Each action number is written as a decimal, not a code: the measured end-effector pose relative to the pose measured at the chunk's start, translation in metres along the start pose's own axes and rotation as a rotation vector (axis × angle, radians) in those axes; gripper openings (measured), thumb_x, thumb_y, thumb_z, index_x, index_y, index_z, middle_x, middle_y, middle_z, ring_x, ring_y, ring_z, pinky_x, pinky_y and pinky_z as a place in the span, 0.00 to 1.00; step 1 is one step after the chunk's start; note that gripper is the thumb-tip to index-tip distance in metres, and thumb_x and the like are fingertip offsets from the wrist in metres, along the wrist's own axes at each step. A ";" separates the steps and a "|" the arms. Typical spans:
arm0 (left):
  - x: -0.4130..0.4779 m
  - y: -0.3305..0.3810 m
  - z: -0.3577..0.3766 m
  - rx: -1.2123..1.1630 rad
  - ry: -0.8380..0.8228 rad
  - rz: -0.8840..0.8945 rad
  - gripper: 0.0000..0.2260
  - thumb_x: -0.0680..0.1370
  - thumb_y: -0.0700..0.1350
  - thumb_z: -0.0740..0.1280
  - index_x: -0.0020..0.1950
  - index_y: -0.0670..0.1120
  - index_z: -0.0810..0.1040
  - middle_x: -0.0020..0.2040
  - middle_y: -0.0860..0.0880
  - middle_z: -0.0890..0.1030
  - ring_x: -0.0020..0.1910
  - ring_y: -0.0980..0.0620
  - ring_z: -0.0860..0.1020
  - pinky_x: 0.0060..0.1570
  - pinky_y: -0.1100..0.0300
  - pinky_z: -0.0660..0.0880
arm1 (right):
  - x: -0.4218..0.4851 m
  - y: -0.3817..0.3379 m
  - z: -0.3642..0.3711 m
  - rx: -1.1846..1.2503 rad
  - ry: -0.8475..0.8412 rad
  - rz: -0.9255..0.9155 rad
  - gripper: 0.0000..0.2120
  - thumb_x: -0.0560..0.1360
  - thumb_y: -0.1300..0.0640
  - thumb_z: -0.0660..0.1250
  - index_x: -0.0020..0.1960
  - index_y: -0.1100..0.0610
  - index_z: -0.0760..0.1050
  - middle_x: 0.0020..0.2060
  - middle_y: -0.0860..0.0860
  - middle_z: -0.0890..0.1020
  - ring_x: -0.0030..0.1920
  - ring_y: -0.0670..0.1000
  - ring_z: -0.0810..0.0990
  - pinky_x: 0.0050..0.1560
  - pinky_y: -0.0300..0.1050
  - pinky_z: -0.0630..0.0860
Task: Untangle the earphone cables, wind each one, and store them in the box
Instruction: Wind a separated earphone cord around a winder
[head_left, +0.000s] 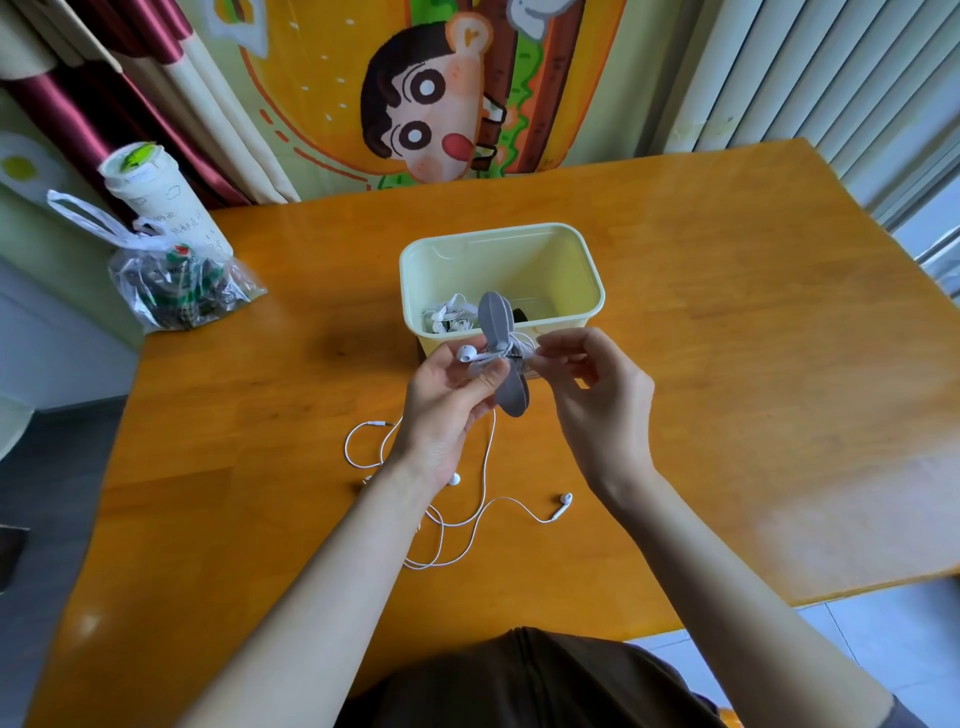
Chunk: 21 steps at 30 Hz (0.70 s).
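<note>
Grey winder (514, 399), waisted like a bobbin, is held just above the near wall of the box (571, 244), with a white cable (522, 344) wrapped round its middle. The left hand (447, 400) grips the winder with curled fingers, one bud poking out above its thumb. The right hand (597, 395) pinches the cable's free end at the waist. If that pinch slips before the end is tucked, the turns would likely spring loose. The left forearm also lies over the loose earphone (485, 499) on the table (727, 338) and could drag it into a fresh knot. Counted: one box, one winder, and three earphone sets, one in hand, one loose, and one bundle (449, 314) in the box, though more may be hidden there.
</note>
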<state>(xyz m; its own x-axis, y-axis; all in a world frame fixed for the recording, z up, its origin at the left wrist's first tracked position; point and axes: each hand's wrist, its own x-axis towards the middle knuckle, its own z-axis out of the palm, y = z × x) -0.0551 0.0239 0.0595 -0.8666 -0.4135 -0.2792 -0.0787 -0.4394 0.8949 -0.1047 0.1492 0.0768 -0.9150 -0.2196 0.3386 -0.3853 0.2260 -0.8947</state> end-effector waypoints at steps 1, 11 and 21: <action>0.000 0.000 0.000 0.037 -0.002 0.014 0.19 0.64 0.44 0.73 0.54 0.45 0.77 0.49 0.46 0.82 0.52 0.47 0.80 0.53 0.48 0.75 | 0.001 0.001 -0.001 -0.041 -0.019 -0.030 0.06 0.70 0.65 0.72 0.44 0.56 0.79 0.37 0.45 0.81 0.39 0.43 0.79 0.43 0.31 0.74; 0.002 -0.004 0.000 0.209 -0.016 0.064 0.11 0.70 0.33 0.73 0.48 0.44 0.78 0.41 0.48 0.83 0.42 0.54 0.82 0.44 0.62 0.78 | 0.005 0.006 0.000 -0.171 -0.169 -0.083 0.11 0.66 0.72 0.66 0.36 0.56 0.75 0.32 0.45 0.79 0.37 0.41 0.77 0.39 0.28 0.71; -0.001 -0.006 0.002 0.067 -0.003 -0.044 0.14 0.67 0.41 0.72 0.52 0.45 0.79 0.41 0.51 0.85 0.43 0.54 0.82 0.42 0.63 0.77 | 0.003 0.013 -0.003 -0.157 -0.197 -0.094 0.05 0.71 0.64 0.71 0.47 0.58 0.81 0.41 0.47 0.82 0.41 0.43 0.79 0.44 0.29 0.74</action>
<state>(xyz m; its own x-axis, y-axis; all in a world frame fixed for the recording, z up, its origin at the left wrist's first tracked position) -0.0553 0.0286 0.0549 -0.8630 -0.3927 -0.3180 -0.1495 -0.4027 0.9030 -0.1123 0.1541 0.0670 -0.8391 -0.4240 0.3409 -0.4955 0.3368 -0.8007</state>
